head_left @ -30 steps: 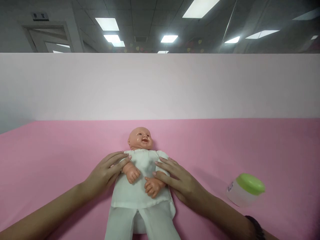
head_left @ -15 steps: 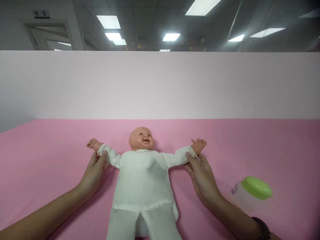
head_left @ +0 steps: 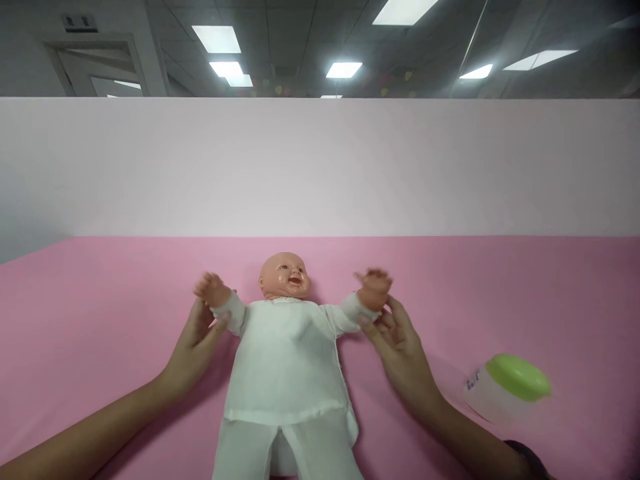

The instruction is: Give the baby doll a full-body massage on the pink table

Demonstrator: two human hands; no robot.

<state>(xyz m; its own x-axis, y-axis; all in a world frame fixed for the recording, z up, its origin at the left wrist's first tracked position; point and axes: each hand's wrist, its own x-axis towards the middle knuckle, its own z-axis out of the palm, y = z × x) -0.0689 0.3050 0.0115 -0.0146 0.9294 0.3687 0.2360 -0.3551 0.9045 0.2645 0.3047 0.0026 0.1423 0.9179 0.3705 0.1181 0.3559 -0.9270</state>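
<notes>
A baby doll [head_left: 287, 360] in a white long-sleeved top and white trousers lies on its back on the pink surface [head_left: 125, 293], its bald head at the far end. My left hand [head_left: 195, 340] grips the doll's forearm on the left side, thumb on the white sleeve near the wrist. Around the sleeve cuff on the right side, my right hand [head_left: 397, 343] holds the other forearm. Both doll arms are bent and raised, with the little hands up. The doll's feet are out of view below.
A clear container with a green lid [head_left: 519, 377] lies tilted on the pink surface to the right, beside my right forearm. A white wall panel [head_left: 320, 167] rises along the back edge. Ceiling lights and a door frame show beyond it.
Both doll arms have come inward and up toward its body, from spread out to the sides. My hands have moved inward with them, still holding the forearms.
</notes>
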